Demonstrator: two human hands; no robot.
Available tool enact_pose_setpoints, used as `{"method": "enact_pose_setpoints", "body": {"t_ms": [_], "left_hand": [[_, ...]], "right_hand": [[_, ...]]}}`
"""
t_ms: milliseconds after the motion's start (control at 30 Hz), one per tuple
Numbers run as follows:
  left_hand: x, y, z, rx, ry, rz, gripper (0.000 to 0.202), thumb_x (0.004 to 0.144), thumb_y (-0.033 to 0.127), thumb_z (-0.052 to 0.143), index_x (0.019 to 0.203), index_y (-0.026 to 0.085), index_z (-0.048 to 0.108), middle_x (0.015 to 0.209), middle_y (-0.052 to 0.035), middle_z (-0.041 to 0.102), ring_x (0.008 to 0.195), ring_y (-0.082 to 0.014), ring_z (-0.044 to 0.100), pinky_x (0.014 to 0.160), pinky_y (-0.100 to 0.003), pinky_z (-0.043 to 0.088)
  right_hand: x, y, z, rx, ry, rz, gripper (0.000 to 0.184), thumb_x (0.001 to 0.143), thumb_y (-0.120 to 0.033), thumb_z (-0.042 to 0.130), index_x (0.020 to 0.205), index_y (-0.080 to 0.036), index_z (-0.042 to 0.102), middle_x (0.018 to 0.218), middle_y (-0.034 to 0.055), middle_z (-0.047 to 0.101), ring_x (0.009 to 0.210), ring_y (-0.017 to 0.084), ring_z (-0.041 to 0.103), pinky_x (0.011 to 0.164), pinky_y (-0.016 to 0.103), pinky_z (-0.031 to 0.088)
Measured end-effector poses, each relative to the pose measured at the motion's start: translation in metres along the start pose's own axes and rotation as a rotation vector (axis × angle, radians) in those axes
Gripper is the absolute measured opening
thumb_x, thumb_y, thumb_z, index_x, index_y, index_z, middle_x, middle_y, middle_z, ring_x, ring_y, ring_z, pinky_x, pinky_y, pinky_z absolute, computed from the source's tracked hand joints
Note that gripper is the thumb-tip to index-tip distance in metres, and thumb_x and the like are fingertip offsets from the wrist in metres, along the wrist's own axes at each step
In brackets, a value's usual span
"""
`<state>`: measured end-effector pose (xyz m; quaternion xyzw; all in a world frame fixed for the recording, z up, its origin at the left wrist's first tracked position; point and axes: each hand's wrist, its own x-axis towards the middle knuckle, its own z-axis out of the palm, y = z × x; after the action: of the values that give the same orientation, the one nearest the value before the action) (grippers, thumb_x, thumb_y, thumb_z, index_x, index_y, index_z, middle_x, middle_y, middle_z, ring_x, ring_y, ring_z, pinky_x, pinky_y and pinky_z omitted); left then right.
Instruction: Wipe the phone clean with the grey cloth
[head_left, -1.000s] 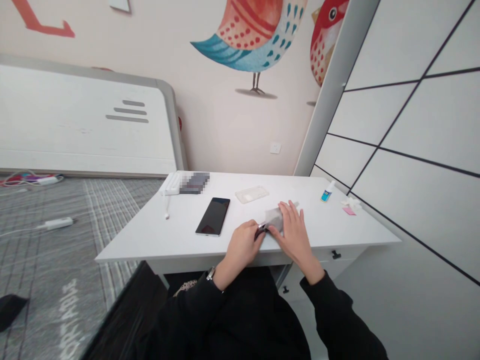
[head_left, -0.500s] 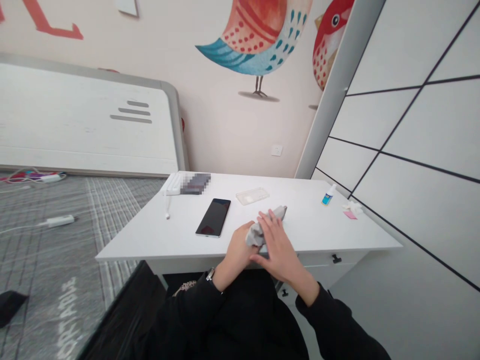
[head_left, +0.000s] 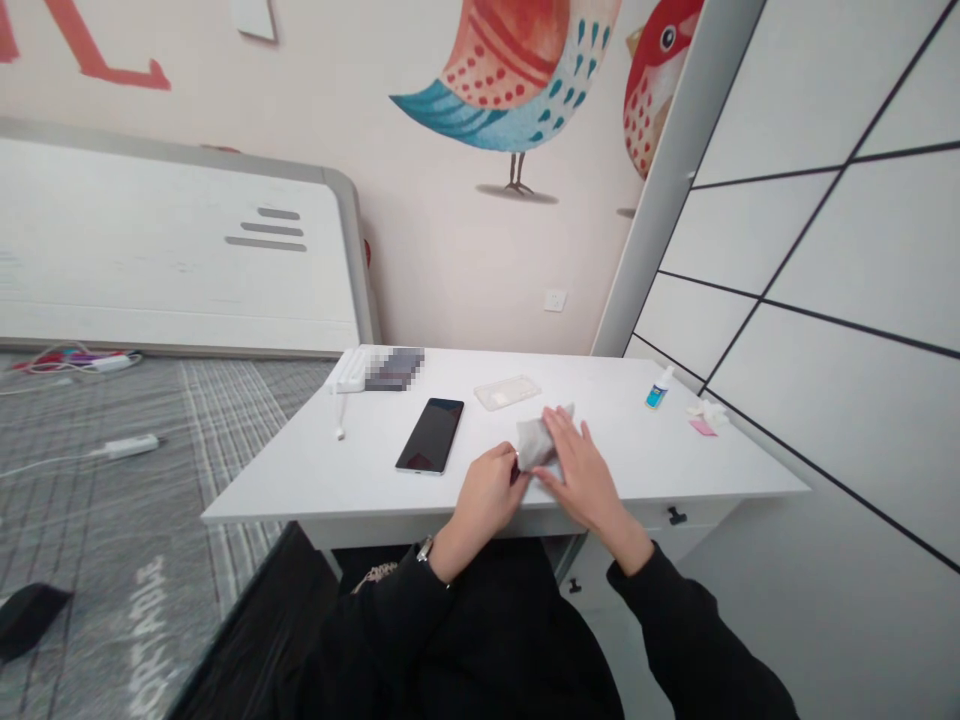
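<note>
Both my hands meet over the front part of the white desk. My left hand (head_left: 489, 490) is closed at the near end of a grey cloth (head_left: 532, 445); a small dark edge shows by its fingertips, but what it belongs to is covered. My right hand (head_left: 581, 475) presses its fingers over the cloth from the right, thumb underneath. To the left of my hands a smartphone (head_left: 431, 436) lies flat, its black screen up. Behind them rests a clear phone case (head_left: 507, 392).
At the desk's back left are a white charger or box with a short cable (head_left: 348, 372) and a blurred dark item (head_left: 395, 368). On the right stand a small blue-labelled bottle (head_left: 658, 389) and crumpled tissue with a pink slip (head_left: 703, 427). A panelled wall (head_left: 847, 400) borders the right side.
My hands have shifted slightly right with the cloth. My left fingers have moved to its near end, and my right fingers now lie further along it. The phone and case stay put.
</note>
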<state>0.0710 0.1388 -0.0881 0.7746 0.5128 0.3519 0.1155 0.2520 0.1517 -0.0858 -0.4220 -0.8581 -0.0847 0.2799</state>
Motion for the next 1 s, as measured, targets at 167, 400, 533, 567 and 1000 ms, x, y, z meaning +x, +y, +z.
{"method": "enact_pose_setpoints", "body": {"t_ms": [167,400,533,567,1000], "left_hand": [[0.0,0.0,0.0,0.009,-0.031,0.011,0.011,0.09,0.024,0.057,0.092,0.018,0.066,0.093,-0.0065,0.068,0.085,-0.0205,0.066,0.08,-0.03,0.051],[-0.002,0.002,-0.002,0.03,-0.017,-0.023,0.022,0.094,0.03,0.052,0.085,0.017,0.066,0.089,-0.0081,0.067,0.083,-0.0216,0.065,0.079,-0.031,0.051],[-0.002,-0.005,0.005,-0.097,0.002,-0.015,0.02,0.09,0.026,0.055,0.104,0.019,0.067,0.102,-0.0082,0.071,0.093,-0.0222,0.067,0.087,-0.033,0.053],[-0.001,-0.006,0.005,-0.131,0.012,-0.013,0.024,0.089,0.024,0.055,0.11,0.02,0.066,0.106,-0.0082,0.072,0.096,-0.0221,0.067,0.09,-0.033,0.053],[-0.002,0.0,0.0,-0.021,-0.002,-0.01,0.017,0.09,0.019,0.054,0.098,0.019,0.069,0.1,-0.0082,0.07,0.093,-0.0225,0.067,0.084,-0.03,0.05]], "right_hand": [[-0.001,-0.002,0.002,-0.01,-0.002,-0.073,0.09,0.097,-0.069,0.039,0.162,-0.013,0.012,0.164,0.017,0.033,0.155,0.034,0.02,0.122,0.06,0.026],[0.004,-0.001,-0.007,-0.084,0.028,0.054,0.08,0.099,-0.067,0.035,0.155,-0.011,0.034,0.158,0.0163,0.043,0.154,0.039,0.02,0.12,0.068,0.024],[0.002,-0.011,-0.003,-0.049,-0.05,-0.183,0.09,0.095,-0.071,0.043,0.161,-0.014,0.022,0.164,0.0148,0.033,0.156,0.037,0.015,0.122,0.065,0.023],[0.002,-0.012,-0.001,-0.046,-0.066,-0.226,0.091,0.094,-0.071,0.044,0.162,-0.016,0.018,0.165,0.0143,0.031,0.155,0.036,0.017,0.122,0.064,0.024],[0.002,0.01,0.004,-0.099,-0.004,-0.133,0.084,0.099,-0.065,0.041,0.163,-0.018,0.014,0.163,0.0124,0.036,0.153,0.035,0.026,0.12,0.064,0.028]]}}
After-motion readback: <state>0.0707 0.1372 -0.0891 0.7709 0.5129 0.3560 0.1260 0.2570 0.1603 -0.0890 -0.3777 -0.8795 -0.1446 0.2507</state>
